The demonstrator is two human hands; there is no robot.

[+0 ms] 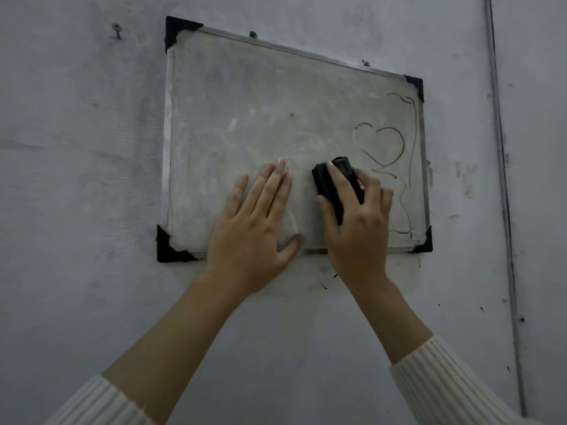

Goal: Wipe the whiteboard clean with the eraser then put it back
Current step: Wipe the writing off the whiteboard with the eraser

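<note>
A whiteboard [245,118] with black corner caps hangs tilted on a grey wall [76,148]. The left hand [256,216] lies flat, fingers spread, on its lower middle. The right hand [356,222] grips a black eraser [333,185] against the board, just beside a drawn heart [380,145] at the right.

No readable text or numbers — the whiteboard [276,118] bears only a drawn heart [380,145] and perhaps faint scribbles.
</note>
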